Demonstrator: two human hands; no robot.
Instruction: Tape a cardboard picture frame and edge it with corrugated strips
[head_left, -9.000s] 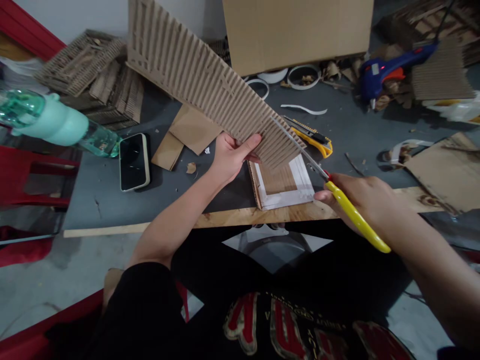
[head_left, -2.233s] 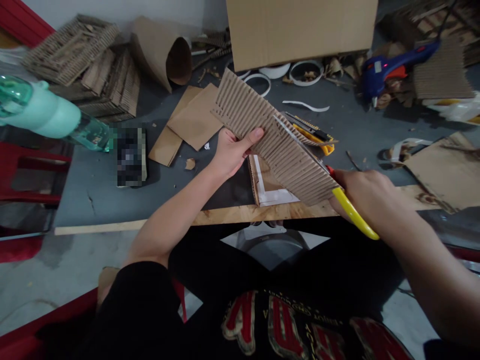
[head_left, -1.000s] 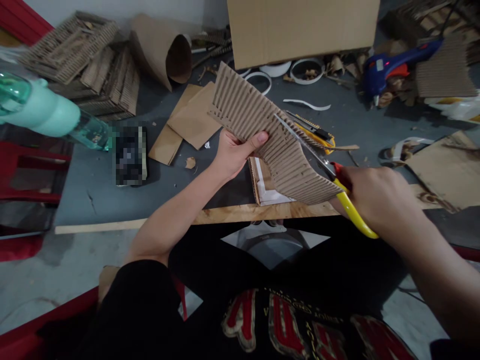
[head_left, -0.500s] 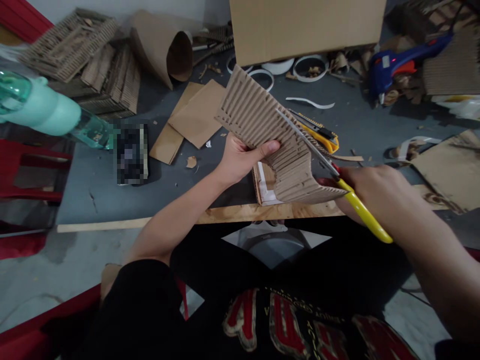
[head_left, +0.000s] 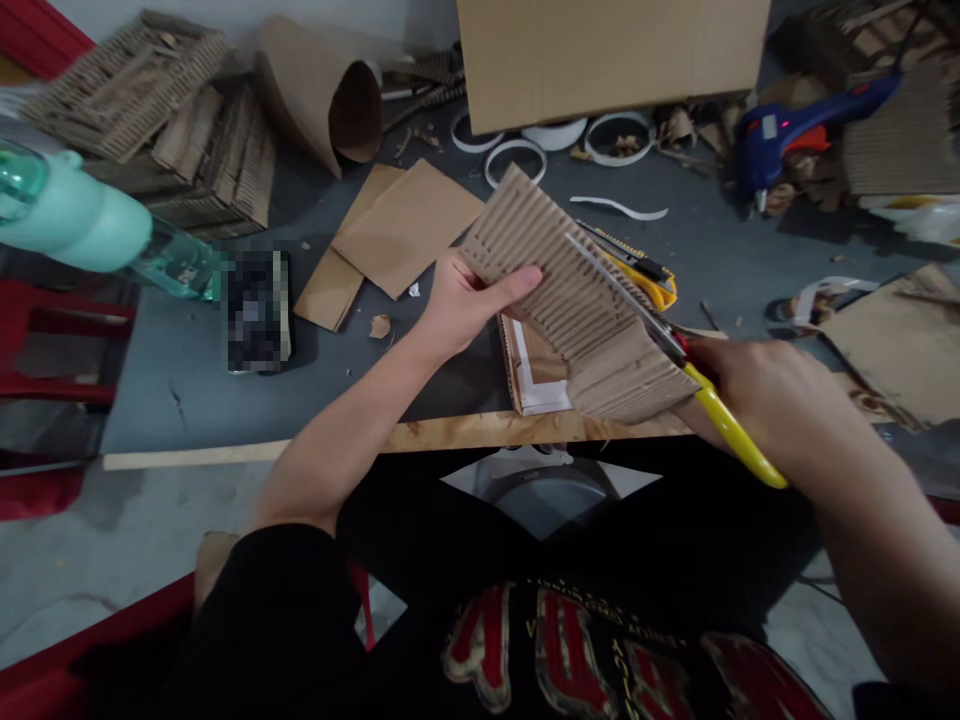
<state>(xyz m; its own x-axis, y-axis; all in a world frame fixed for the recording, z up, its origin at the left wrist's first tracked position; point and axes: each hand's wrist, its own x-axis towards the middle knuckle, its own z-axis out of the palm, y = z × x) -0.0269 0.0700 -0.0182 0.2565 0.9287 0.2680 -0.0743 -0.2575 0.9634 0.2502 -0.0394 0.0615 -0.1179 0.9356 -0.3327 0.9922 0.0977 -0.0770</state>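
Note:
A piece of corrugated cardboard (head_left: 577,300), ridged side up and bent near its right end, is held over the table's front edge. My left hand (head_left: 469,300) grips its left side, thumb on top and fingers hidden beneath. In my right hand (head_left: 757,385) is a pair of scissors (head_left: 724,425) with yellow and red handles. Their blades lie along the cardboard's far right edge, pointing up and left. Below the cardboard sits a small cardboard frame (head_left: 529,385) with white tape, partly covered. A yellow utility knife (head_left: 649,280) lies just beyond the blades.
Flat cardboard pieces (head_left: 412,230) and a phone-like dark object (head_left: 256,310) lie left, near a teal bottle (head_left: 82,220). White rings (head_left: 621,138) stand before a large box (head_left: 615,60). A blue glue gun (head_left: 795,130) rests back right.
The cardboard has shifted slightly right and down with my left hand, and its bent end has flattened out. The scissor blades now sit closer together along the edge.

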